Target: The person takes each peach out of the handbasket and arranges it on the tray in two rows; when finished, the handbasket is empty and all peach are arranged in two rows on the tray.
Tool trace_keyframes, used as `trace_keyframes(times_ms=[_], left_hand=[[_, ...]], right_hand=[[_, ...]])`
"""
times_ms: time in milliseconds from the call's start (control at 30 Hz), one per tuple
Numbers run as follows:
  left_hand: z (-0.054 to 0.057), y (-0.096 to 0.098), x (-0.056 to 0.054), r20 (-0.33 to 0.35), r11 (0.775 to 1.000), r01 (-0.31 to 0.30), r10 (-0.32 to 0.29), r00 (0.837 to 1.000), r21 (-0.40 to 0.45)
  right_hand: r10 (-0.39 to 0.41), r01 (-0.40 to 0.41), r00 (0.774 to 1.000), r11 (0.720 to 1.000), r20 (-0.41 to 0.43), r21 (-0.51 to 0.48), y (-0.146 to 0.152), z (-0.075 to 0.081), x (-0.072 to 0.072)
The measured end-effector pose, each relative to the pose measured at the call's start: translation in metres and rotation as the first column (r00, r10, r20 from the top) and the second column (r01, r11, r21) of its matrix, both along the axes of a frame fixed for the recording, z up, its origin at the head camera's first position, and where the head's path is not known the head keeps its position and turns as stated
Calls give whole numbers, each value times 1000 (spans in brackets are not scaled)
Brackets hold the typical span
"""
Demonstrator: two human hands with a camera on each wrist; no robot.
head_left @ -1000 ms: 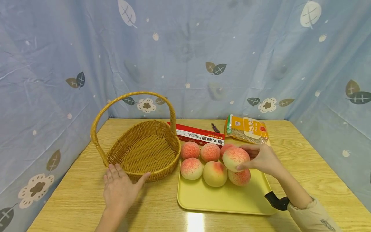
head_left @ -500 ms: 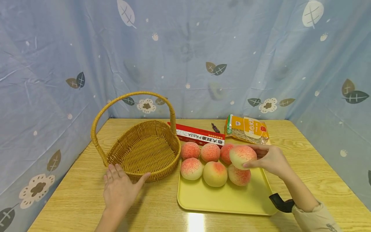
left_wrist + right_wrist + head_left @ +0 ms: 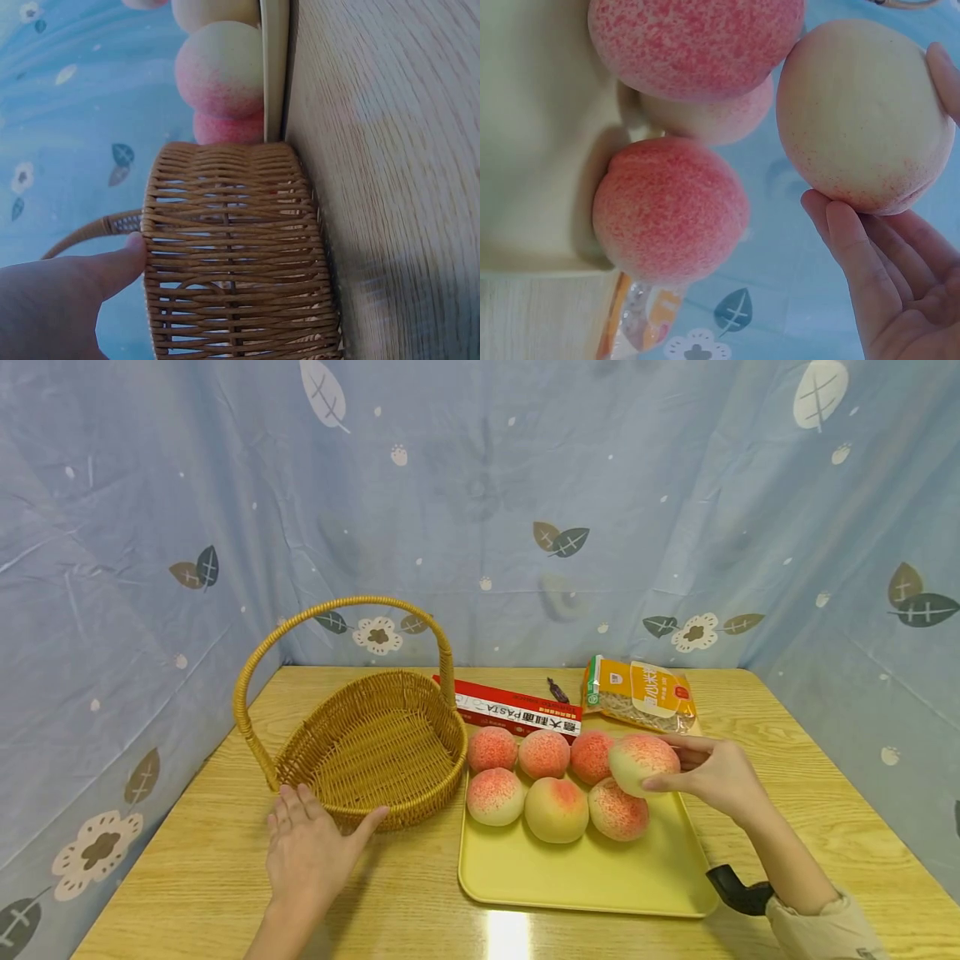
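Observation:
My right hand (image 3: pixel 712 772) grips a pale peach (image 3: pixel 643 762) with a red blush between thumb and fingers. In the right wrist view that peach (image 3: pixel 862 112) is held up off the tray, its pale side facing the camera. Several other peaches (image 3: pixel 557 810) sit in two rows on the yellow tray (image 3: pixel 570 881), red or cream in colour. With fingers extended, my left hand (image 3: pixel 311 852) rests at the near rim of a brown wicker basket (image 3: pixel 375 760) with a tall handle. The left wrist view shows the thumb (image 3: pixel 124 262) touching the basket's rim. Nothing lies inside the basket.
Behind the peaches lies a red pasta box (image 3: pixel 517 707), with a small dark wrapped item (image 3: pixel 557 692) beyond it. An orange noodle packet (image 3: pixel 639 695) is at the back right. A patterned blue curtain (image 3: pixel 480 527) closes off the wooden table's far side.
My right hand has moved right with the peach, uncovering more of the red peaches behind and below it. The left hand and basket have stayed in place.

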State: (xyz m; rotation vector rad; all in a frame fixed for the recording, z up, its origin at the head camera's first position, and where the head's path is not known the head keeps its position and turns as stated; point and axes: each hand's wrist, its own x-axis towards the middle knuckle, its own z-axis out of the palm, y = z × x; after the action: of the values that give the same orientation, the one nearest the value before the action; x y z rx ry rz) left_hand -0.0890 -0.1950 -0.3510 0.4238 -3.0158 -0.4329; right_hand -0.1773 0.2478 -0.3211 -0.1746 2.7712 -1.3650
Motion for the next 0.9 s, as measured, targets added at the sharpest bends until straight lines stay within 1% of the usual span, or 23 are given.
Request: trace_keyframes(times_ms=[200, 367, 600, 767, 900], left_hand=[[0, 0, 0, 2, 1000, 6, -6, 1000, -9], [0, 0, 0, 10, 1000, 8, -8, 1000, 2], [0, 0, 0, 15, 1000, 3, -4, 1000, 22], [0, 0, 0, 6, 1000, 3, -3, 1000, 23], [0, 0, 0, 5, 1000, 2, -2, 1000, 27]], right_hand=[[-23, 23, 1000, 1000, 10, 21, 4, 1, 1], [-33, 33, 999, 999, 14, 43, 7, -1, 2], [-44, 43, 999, 999, 28, 21, 12, -4, 2], [-57, 55, 998, 997, 37, 46, 14, -5, 1], [-52, 50, 998, 998, 39, 49, 16, -8, 1]])
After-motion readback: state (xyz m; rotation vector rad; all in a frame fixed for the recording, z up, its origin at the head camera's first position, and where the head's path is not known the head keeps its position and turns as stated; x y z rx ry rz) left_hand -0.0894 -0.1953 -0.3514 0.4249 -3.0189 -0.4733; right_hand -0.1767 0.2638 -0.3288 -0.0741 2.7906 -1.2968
